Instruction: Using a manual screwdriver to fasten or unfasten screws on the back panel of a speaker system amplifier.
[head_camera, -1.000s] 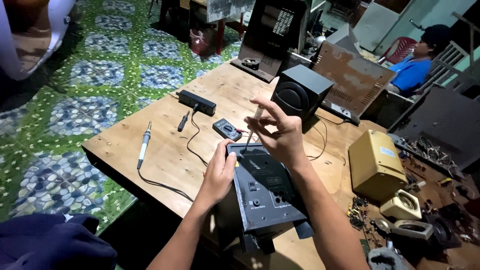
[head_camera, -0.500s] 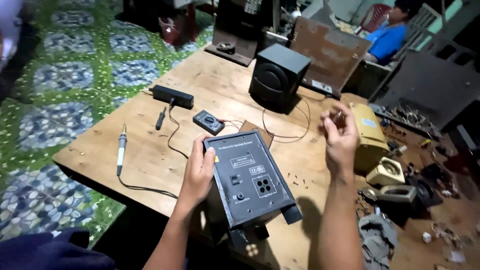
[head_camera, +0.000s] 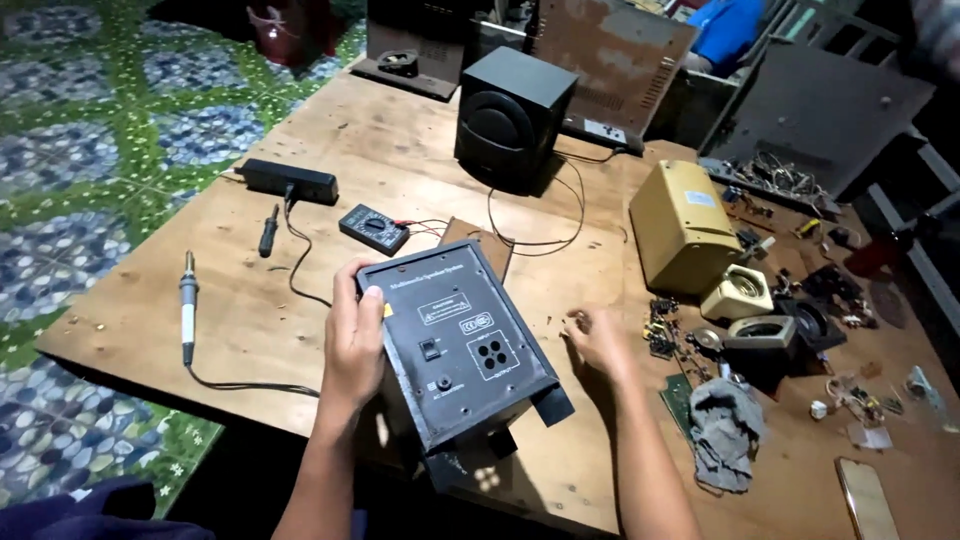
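My left hand (head_camera: 354, 342) grips the left side of a dark grey speaker box (head_camera: 455, 355) that lies tilted at the near edge of the wooden table (head_camera: 400, 160), its back panel with sockets and a switch facing up. My right hand (head_camera: 598, 342) rests low over the table just right of the box, fingers loosely curled; whether it holds something small I cannot tell. A thin wire (head_camera: 530, 235) runs from behind the box toward a black speaker (head_camera: 514, 118) farther back.
A soldering iron (head_camera: 186, 305), a small multimeter (head_camera: 373, 229), a screwdriver (head_camera: 268, 230) and a black power strip (head_camera: 290, 181) lie to the left. To the right are a yellow box (head_camera: 685, 225), loose parts, a grey rag (head_camera: 724, 432) and a phone (head_camera: 868, 497). Another person in blue (head_camera: 730, 25) sits behind.
My right hand has dropped from a raised position down to the tabletop beside the box. The view has shifted right and closer. My left hand keeps its hold on the box.
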